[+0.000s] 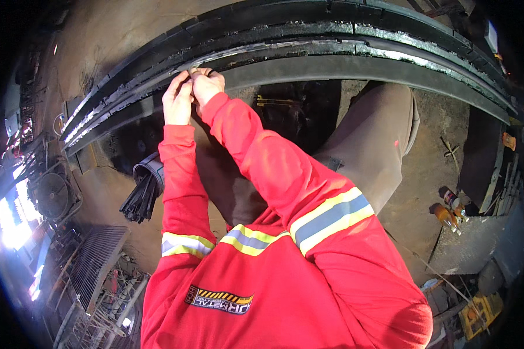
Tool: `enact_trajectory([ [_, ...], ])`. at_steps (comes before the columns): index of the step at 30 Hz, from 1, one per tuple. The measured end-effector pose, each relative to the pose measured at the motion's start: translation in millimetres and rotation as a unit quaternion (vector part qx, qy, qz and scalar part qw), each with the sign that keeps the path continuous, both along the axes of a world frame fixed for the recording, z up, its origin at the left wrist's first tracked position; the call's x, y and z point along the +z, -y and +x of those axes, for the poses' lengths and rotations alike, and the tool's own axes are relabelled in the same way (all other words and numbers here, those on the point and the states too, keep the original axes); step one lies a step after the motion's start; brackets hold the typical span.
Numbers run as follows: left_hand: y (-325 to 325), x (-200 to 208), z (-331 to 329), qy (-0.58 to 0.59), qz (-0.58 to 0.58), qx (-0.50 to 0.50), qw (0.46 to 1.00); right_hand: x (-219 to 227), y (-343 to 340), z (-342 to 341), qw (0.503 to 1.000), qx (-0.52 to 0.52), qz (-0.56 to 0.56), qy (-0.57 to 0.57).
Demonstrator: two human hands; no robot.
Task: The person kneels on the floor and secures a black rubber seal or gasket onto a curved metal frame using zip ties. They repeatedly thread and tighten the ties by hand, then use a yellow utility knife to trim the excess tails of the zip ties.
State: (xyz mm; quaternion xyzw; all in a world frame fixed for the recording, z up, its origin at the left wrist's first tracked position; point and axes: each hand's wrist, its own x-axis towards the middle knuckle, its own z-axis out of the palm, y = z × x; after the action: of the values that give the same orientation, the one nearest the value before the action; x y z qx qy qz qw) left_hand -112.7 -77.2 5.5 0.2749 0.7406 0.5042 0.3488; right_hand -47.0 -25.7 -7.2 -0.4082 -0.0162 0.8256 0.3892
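Observation:
Both my hands meet at the near edge of a long dark metal beam (308, 67), which looks curved across the top of the head view. Shiny silvery strips run along its black channels. My left hand (179, 100) has its fingers bent together close to the beam's groove. Right beside it, my right hand (206, 85) is closed with thumb and fingers pinched at the groove. Whatever the fingers hold there is too small or hidden to make out. Red sleeves with reflective bands cover both arms.
Left of my legs a tipped bucket (151, 166) holds several black strips (138, 199). A metal grating (99, 256) and a round fan (53, 195) stand at the left. Bottles (445, 218) lie at the right, near a metal plate (463, 247) and a yellow object (480, 314).

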Motion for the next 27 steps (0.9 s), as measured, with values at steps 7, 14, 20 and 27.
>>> enact_trajectory([
  [7, -21, 9, 19, -0.109, -0.016, 0.05, 0.993, 4, 11, 9, 0.999, -0.047, -0.017, 0.017],
  [14, -25, -20, 17, -0.224, 0.051, 0.083, 0.97, 0, -5, 20, 0.998, -0.044, 0.033, 0.0],
  [20, -30, -32, 14, -0.28, 0.069, 0.096, 0.953, -1, -9, 20, 0.997, -0.038, 0.07, 0.019],
  [27, -33, -26, 21, -0.316, 0.061, 0.12, 0.939, -1, -22, 21, 0.987, 0.025, 0.058, 0.145],
])
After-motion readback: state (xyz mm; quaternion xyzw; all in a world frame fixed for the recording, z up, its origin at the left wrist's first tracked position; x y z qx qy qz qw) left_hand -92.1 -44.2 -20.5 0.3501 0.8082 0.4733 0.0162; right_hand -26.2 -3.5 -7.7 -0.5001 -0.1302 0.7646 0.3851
